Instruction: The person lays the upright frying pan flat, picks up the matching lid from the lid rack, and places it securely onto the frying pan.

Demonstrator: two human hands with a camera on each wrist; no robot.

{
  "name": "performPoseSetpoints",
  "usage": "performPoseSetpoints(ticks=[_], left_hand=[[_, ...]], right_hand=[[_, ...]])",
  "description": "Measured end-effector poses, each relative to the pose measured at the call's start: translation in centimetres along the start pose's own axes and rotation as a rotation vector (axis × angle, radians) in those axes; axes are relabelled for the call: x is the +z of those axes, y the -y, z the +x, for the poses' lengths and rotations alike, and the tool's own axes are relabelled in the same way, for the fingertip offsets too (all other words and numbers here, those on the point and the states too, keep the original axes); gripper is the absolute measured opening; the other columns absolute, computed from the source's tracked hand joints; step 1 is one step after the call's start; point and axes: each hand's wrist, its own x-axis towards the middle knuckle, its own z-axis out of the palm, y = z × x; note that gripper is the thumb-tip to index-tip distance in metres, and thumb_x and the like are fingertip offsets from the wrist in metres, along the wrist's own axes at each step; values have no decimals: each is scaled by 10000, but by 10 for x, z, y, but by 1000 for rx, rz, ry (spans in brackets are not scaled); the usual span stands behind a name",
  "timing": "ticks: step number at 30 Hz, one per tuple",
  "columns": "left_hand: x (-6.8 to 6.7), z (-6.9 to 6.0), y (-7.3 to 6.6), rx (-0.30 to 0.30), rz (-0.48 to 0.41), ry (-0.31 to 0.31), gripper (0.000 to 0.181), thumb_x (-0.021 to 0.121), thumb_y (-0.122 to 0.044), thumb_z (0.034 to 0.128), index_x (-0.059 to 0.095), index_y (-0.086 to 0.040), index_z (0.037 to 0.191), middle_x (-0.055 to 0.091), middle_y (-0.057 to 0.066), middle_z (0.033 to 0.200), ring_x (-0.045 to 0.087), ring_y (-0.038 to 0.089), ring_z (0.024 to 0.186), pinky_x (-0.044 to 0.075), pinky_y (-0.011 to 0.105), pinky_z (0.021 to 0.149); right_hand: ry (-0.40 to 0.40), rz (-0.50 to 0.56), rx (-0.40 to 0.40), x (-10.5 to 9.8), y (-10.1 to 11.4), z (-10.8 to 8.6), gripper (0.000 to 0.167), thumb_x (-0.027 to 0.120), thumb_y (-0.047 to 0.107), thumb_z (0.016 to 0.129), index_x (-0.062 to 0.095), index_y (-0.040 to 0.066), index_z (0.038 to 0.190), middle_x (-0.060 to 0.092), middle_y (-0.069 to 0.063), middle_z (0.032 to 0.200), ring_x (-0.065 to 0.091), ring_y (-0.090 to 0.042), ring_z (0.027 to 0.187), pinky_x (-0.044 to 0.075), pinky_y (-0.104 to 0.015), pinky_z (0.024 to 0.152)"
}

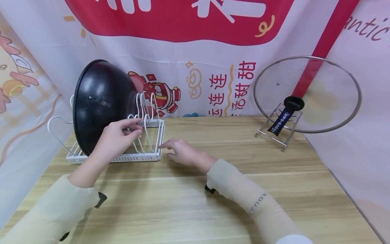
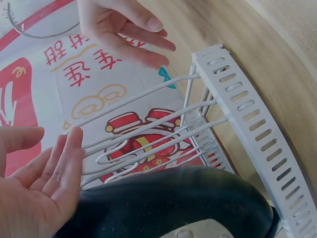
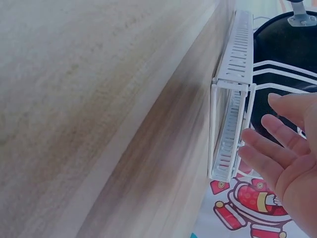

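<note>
Head view: white pan rack point(image 1: 149, 157), counter's point(image 1: 195, 203) back-left corner, carries a black wok point(image 1: 102, 98) on edge. Left hand point(image 1: 115, 137), fingers loosely extended, near wire dividers point(image 1: 148, 135); right hand point(image 1: 184, 152), fingers relaxed, slightly spread, beside rack's end. Back-right: glass lid point(image 1: 329, 98) in metal stand point(image 1: 293, 130).

Right hand point(image 3: 292, 161): fingers point(image 3: 270, 149) spread, near rack point(image 3: 239, 47). Rack, white, slotted, stands on wood-grained bench point(image 3: 99, 99). Wok point(image 3: 285, 44), black, with metal handle point(image 3: 300, 18), shows upper right. Cloth point(image 3: 252, 203), bearing red print, hangs at bottom.
</note>
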Motion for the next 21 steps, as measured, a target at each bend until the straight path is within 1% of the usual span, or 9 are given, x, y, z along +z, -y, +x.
performPoseSetpoints(ticks=[4, 7, 11, 16, 21], left_hand=[[-6, -3, -1, 0, -2, 18, 377, 669, -197, 1010, 649, -36, 1351, 725, 179, 1104, 698, 276, 906, 483, 258, 603], [-9, -6, -2, -6, -13, 31, 358, 662, -193, 1015, 656, -46, 1341, 734, 166, 1083, 704, 258, 881, 481, 268, 609], [-12, -9, -2, -11, -19, 51, 310, 658, -194, 1019, 685, -36, 1284, 750, 142, 1040, 716, 211, 856, 491, 251, 647], [-15, -15, -1, 3, -21, 66, 278, 664, -188, 1014, 702, -20, 1232, 755, 117, 999, 712, 158, 829, 498, 231, 683], [-17, -22, 2, 11, -47, 80, 275, 679, -183, 1005, 702, -7, 1215, 755, 108, 975, 708, 108, 810, 515, 214, 667]], right_hand=[[5, 14, -5, -1, 3, -3, 414, 671, 71, 993, 620, 95, 1403, 603, -67, 1426, 610, -185, 1227, 456, -249, 1053], [1, 20, -16, -2, 6, -5, 402, 668, 76, 997, 619, 76, 1397, 602, -66, 1428, 608, -189, 1237, 448, -252, 1065], [-3, 16, -25, -4, 10, -8, 399, 674, 97, 998, 622, 86, 1394, 611, -62, 1418, 605, -182, 1245, 448, -254, 1066], [-2, 5, -39, -6, 14, -12, 410, 675, 133, 1003, 616, 111, 1408, 609, -57, 1420, 608, -173, 1238, 454, -254, 1059], [-7, 5, -68, -8, 19, -16, 404, 660, 138, 1014, 610, 99, 1413, 603, -70, 1427, 560, -184, 1314, 395, -255, 1113]])
